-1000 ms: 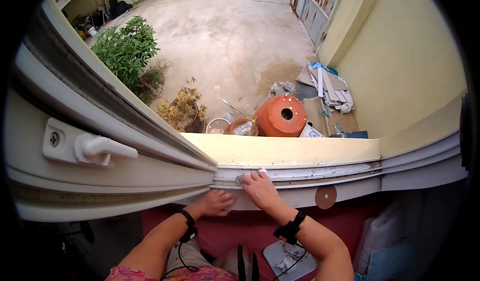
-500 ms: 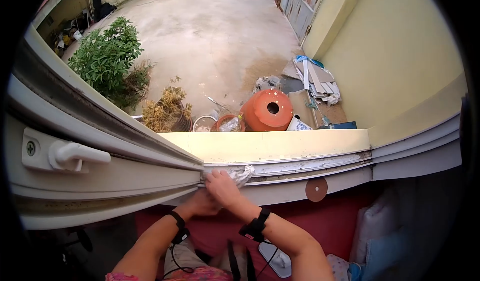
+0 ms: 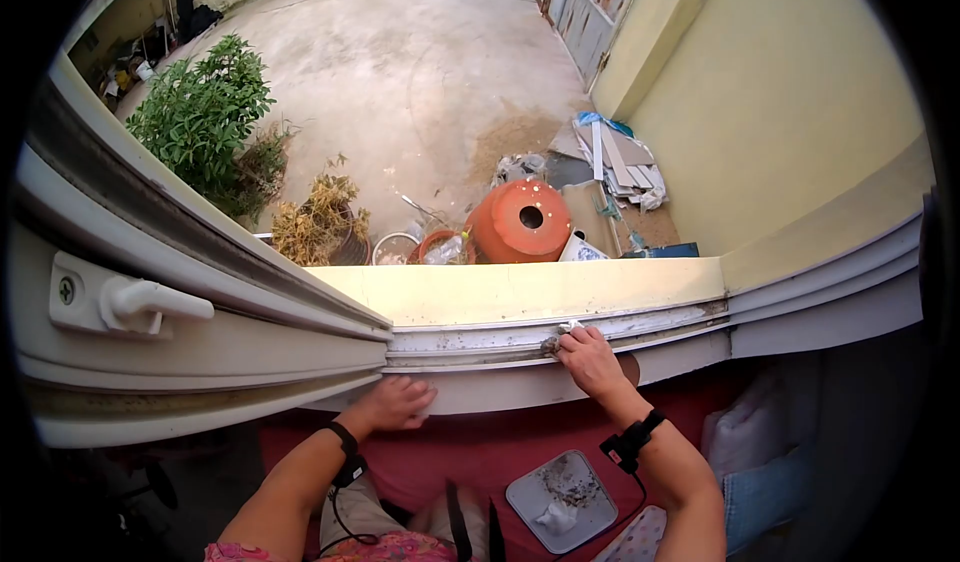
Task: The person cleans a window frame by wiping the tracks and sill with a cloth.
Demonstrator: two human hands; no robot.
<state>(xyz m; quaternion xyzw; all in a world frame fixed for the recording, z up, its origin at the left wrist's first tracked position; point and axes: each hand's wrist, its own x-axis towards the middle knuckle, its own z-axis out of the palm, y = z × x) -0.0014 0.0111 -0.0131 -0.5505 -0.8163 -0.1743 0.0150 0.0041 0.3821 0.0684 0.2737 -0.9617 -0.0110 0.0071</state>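
My right hand point(image 3: 592, 360) pinches a crumpled, soiled white tissue point(image 3: 553, 345) in the window track point(image 3: 470, 340), right of the track's middle. Dirt specks lie along the white rails. My left hand point(image 3: 400, 403) rests on the inner sill point(image 3: 500, 390), near the sliding window frame point(image 3: 230, 337); its fingers are curled, and a small whitish bit shows by the fingertips, too small to name. Below my right forearm, a grey tray point(image 3: 522, 494) holds dark debris and another crumpled white tissue point(image 3: 557, 517).
A brown disc point(image 3: 629, 368) on the sill is partly behind my right hand. The window handle point(image 3: 160, 302) juts out at left. Outside the ledge stand an orange pot point(image 3: 520, 224), dried plants point(image 3: 320, 224) and stacked boards point(image 3: 625, 160). Pillows point(image 3: 750, 427) lie at right.
My right hand has moved right along the track with the tissue, away from the window frame. My left hand is now apart from it on the sill. The tray shows fully again.
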